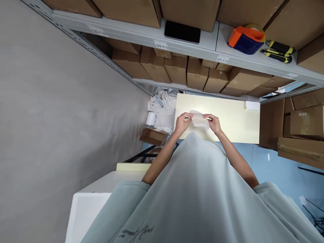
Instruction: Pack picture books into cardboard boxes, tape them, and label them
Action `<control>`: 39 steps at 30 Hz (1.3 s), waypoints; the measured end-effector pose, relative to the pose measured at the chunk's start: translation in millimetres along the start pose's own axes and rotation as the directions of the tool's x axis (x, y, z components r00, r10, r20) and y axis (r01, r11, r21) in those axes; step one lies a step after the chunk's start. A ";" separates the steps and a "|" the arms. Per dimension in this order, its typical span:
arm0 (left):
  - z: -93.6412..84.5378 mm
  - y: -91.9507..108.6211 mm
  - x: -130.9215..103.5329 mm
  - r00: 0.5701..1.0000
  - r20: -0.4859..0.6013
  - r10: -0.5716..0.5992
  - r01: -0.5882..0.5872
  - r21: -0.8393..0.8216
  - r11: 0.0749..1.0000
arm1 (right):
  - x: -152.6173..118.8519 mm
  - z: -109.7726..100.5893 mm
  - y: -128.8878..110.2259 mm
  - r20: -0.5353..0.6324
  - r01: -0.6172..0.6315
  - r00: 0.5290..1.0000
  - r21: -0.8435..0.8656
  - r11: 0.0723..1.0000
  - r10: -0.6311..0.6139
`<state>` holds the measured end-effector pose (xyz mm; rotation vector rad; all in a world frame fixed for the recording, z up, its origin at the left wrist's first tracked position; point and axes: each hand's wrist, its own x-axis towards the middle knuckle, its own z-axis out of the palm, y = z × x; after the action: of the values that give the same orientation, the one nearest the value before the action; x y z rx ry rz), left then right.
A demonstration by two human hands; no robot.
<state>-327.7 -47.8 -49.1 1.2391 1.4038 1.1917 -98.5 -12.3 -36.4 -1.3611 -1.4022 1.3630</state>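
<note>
A thin, translucent white sheet (200, 120) is stretched between my two hands, above the near part of a pale yellow board (233, 118). My left hand (183, 122) pinches its left edge between thumb and fingers. On the opposite edge, my right hand (213, 123) holds the sheet in a similar pinch. The sheet's lower part curls down between the hands. A small white box (252, 105) lies at the board's far right corner.
A shelf (141, 32) of cardboard boxes crosses beyond the board, with a black phone (182, 32), an orange and blue tape dispenser (246, 39) and yellow-black tools (278, 50). White scraps (163, 103) lie left of the board. Boxes (301, 148) stand right.
</note>
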 end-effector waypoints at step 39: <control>-47.4 -161.5 113.6 0.882 -0.290 -0.372 0.352 -0.120 0.928 | 159.4 126.7 102.0 -0.046 -0.153 0.988 -0.439 0.885 0.148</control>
<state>-408.6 54.3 -204.9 0.7172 1.7228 1.1850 -228.1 106.2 -181.5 -1.8003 -1.6975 1.1673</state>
